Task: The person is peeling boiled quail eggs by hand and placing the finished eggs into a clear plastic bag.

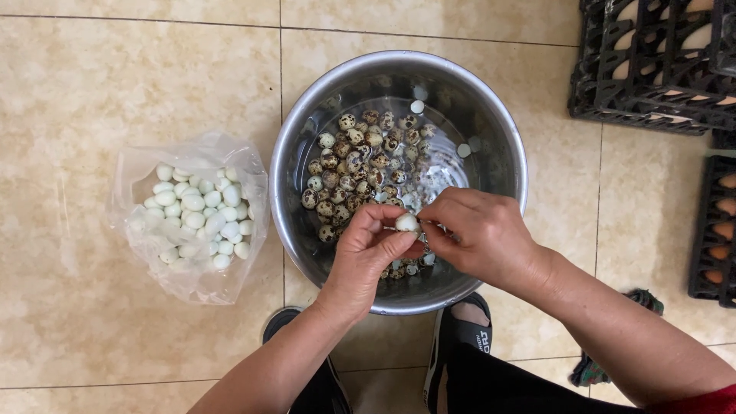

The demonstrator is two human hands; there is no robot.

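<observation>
We see both hands meeting over the near rim of a large steel bowl [307, 115] that stands on a beige tiled floor [92, 92]. The left hand [368, 257] has its thumb and fingers curled closed around a small white peeled egg [406, 222], which sits at the fingertips just above the bowl's front edge. The right hand [479, 238] comes in from the other side, its fingertips pinched together and touching the same egg (whether they grip a bit of shell there, we cannot tell). Inside the bowl lies a heap of speckled brown eggs [360, 165] in shallow water, gathered toward the left and middle. To the left of the bowl, just beside it, an open clear plastic bag [138, 172] holds a pile of white peeled eggs [199, 211]. At the upper right and right edges stand black plastic egg trays [644, 100], well apart from the bowl. Below the bowl we see the toes of two dark sandals [460, 337].
</observation>
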